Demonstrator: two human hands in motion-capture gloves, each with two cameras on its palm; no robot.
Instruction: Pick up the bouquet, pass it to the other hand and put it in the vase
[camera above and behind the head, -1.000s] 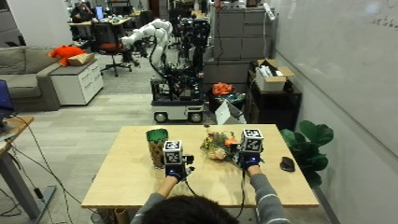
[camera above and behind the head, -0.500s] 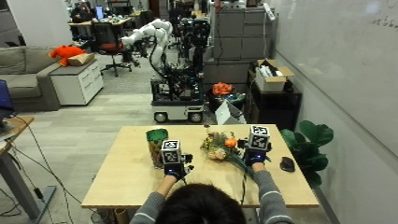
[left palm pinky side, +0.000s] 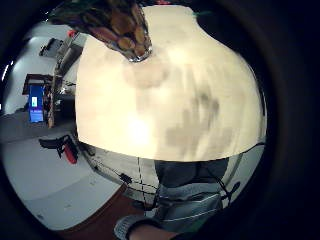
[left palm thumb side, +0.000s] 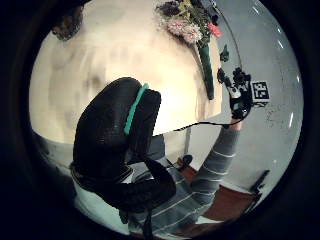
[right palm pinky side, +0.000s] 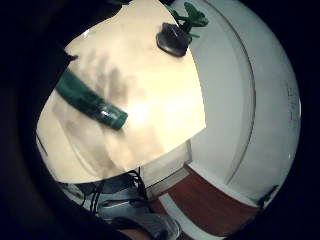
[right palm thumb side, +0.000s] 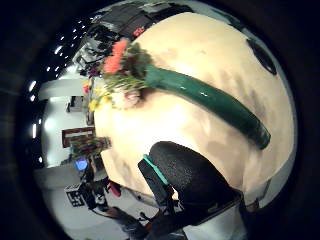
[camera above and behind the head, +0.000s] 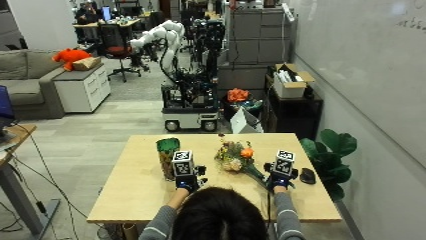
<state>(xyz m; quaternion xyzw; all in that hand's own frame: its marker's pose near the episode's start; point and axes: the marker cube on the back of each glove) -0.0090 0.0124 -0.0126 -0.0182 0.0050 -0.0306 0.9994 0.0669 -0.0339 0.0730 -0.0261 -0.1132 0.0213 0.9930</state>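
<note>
The vase (camera above and behind the head: 168, 156) stands at my far left on the wooden table (camera above and behind the head: 133, 195), upright, with a green rim and patterned sides. My left hand (camera above and behind the head: 186, 182) hovers over the table just beside the vase, to its right. In its thumb side palm view my fingers (left palm thumb side: 117, 135) are curled in toward the palm with nothing between them, so that hand holds nothing. From its little finger side the base of the vase (left palm pinky side: 131, 47) rests on the tabletop close by.

Further right the bouquet (camera above and behind the head: 235, 156) lies flat on the table, between my two hands. Its flowers, one orange among yellow and pale ones, point away from me, and its green wrapped stem (camera above and behind the head: 256, 173) runs back toward my right hand (camera above and behind the head: 280, 179). That hand hangs over the end of the stem. In its thumb side palm view the stem (right palm thumb side: 210, 102) lies on the table apart from my thumb (right palm thumb side: 192, 180), which curves loosely over nothing; no finger wraps the bouquet.

Past my right hand, near the table's right edge, sits a small dark object (camera above and behind the head: 307, 175), too small for me to say what it is. A green potted plant (camera above and behind the head: 329, 155) stands on the floor beyond that edge.
</note>
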